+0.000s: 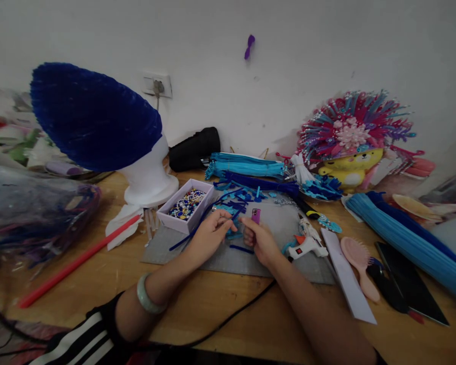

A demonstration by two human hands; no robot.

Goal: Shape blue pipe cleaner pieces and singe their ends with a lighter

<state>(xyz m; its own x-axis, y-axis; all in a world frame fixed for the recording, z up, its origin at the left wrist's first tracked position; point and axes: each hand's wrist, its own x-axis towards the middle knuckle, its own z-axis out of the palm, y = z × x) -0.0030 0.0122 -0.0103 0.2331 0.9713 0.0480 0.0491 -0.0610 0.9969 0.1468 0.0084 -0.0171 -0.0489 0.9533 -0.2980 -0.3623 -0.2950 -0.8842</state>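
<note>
My left hand (213,230), with a pale green bangle on its wrist, is closed in a pinch. A short dark blue pipe cleaner (235,215) shows at its fingertips. My right hand (260,241) is closed around a purple lighter (256,216), whose metal top points up. Both hands are a small gap apart over a grey mat (220,263). Cut blue pipe cleaner pieces (241,195) are scattered on the mat behind them. One dark blue piece (241,249) lies between my hands. To the left stands a lilac box (182,225) of beads and gems.
A white foam head (150,172) bears a large blue headpiece (95,119) at the left. On the right are a glue gun (307,247), a pink hairbrush (359,261) and pipe cleaner bundles (403,238). A red stick (79,261) lies at left; a black cable (228,319) crosses in front.
</note>
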